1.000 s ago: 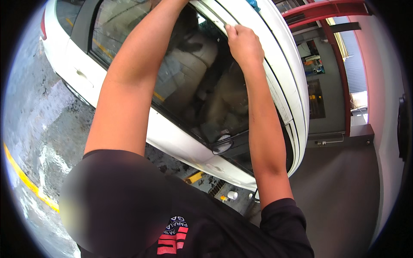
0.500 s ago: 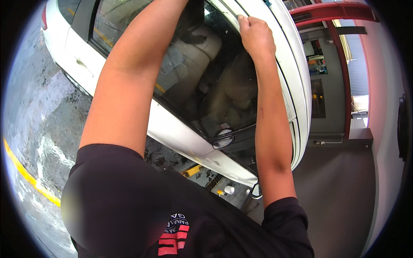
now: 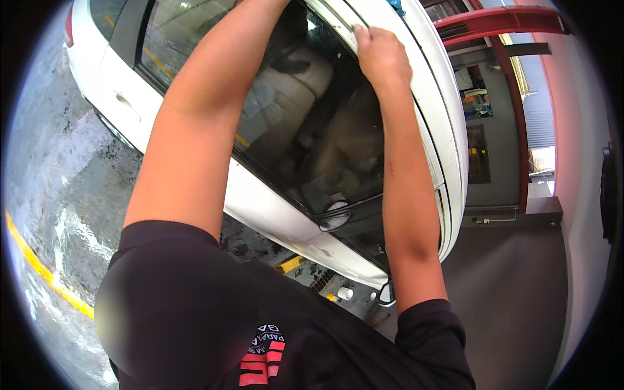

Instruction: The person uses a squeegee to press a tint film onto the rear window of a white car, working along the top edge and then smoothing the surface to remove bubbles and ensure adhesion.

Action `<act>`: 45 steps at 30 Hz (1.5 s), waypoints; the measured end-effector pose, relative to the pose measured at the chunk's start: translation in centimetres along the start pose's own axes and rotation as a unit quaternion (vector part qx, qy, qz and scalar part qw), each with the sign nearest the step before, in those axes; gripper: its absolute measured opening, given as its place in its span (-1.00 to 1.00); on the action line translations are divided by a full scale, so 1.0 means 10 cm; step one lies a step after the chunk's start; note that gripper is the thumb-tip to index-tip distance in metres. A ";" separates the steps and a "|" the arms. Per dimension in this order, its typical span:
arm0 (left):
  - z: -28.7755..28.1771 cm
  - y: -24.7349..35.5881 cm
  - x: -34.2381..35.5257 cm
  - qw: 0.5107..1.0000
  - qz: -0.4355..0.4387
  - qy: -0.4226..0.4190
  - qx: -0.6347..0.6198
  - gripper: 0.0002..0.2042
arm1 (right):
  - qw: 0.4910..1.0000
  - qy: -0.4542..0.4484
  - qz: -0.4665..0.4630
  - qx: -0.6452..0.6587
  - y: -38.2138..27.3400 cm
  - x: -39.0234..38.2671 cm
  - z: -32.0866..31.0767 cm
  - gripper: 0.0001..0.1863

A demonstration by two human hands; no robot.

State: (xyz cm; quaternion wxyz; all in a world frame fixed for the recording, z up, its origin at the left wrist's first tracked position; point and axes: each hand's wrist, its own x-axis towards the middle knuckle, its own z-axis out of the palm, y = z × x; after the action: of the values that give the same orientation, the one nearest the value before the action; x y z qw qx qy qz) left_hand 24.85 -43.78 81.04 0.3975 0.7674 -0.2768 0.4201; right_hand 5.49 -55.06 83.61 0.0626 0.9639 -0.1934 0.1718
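A person in a black T-shirt [image 3: 312, 338] reaches up with both arms against the side of a white car [image 3: 273, 211], seen from above through a wide, curved view. The right hand [image 3: 385, 57] is at the edge of the roof, above a dark side window [image 3: 305, 130]. Its fingers are curled in close together, thumb foremost, and appear to pinch the narrow trim strip [image 3: 333, 18] running along the top of that window, though the contact is too small to be certain. The left arm [image 3: 208, 84] crosses the window and leaves at the upper edge; the left hand is out of sight, so I cannot tell how its fingers are placed. A blue item [image 3: 396, 6] rests on the roof. Behind the car is a red beam [image 3: 500, 23]; a yellow line [image 3: 45, 279] marks the grey floor [image 3: 78, 175].
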 end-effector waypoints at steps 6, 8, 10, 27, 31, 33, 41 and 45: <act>0.03 -0.05 0.02 1.000 0.003 0.023 0.006 -0.72 | 1.000 -0.001 0.006 -0.012 -0.07 0.05 0.01 -0.54; 0.03 -0.02 -0.01 1.000 0.002 0.019 0.007 -0.72 | 0.999 -0.027 0.012 -0.014 0.05 -0.01 -0.04 -0.53; 0.04 -0.01 -0.01 1.000 -0.006 0.008 0.007 -0.72 | 1.000 -0.023 0.008 -0.015 0.03 0.03 -0.03 -0.53; 0.11 -0.05 -0.01 1.000 0.001 0.016 -0.007 -0.73 | 1.000 -0.021 0.013 -0.013 0.02 0.00 0.03 -0.52; 0.08 -0.12 0.00 0.999 0.008 0.051 0.005 -0.74 | 0.999 -0.022 0.005 -0.027 -0.13 0.01 -0.03 -0.53; 0.10 -0.11 0.00 0.999 0.019 0.040 0.014 -0.74 | 1.000 -0.016 0.020 -0.011 -0.04 -0.06 0.02 -0.53; 0.14 -0.12 -0.01 0.999 0.007 0.038 -0.003 -0.74 | 1.000 0.007 0.018 -0.022 -0.15 0.00 0.07 -0.53; 0.11 -0.14 -0.04 0.999 0.013 0.035 -0.009 -0.74 | 0.997 -0.057 0.040 0.015 0.07 0.07 0.02 -0.54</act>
State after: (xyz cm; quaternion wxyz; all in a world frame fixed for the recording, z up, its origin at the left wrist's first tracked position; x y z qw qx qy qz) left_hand 26.23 -43.94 79.79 0.4083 0.7450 -0.2768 0.4491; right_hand 5.85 -55.99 83.71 0.0303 0.9644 -0.2327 0.1217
